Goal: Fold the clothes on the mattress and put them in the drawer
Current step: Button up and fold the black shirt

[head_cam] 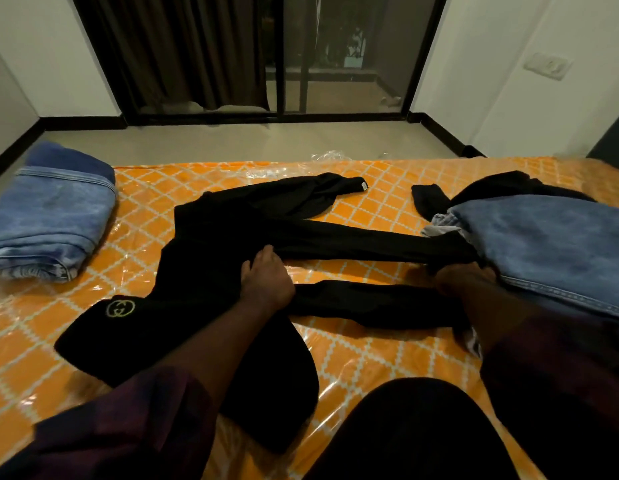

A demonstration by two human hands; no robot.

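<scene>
A black garment (218,237) with a small yellow-green logo lies spread across the orange patterned mattress (363,355). Two long black parts stretch to the right. My left hand (266,282) grips the black cloth near the middle. My right hand (460,277) grips the right end of the upper long part, beside a pile of blue jeans (550,244). More black clothing (502,188) sits behind and under that pile. Folded blue jeans (51,216) rest at the mattress's far left corner.
The mattress is wrapped in shiny clear plastic. Beyond it lies bare grey floor (232,140), then a dark sliding glass door (336,57) with a curtain. White walls stand on both sides. My dark-clothed knee (412,431) rests on the near edge.
</scene>
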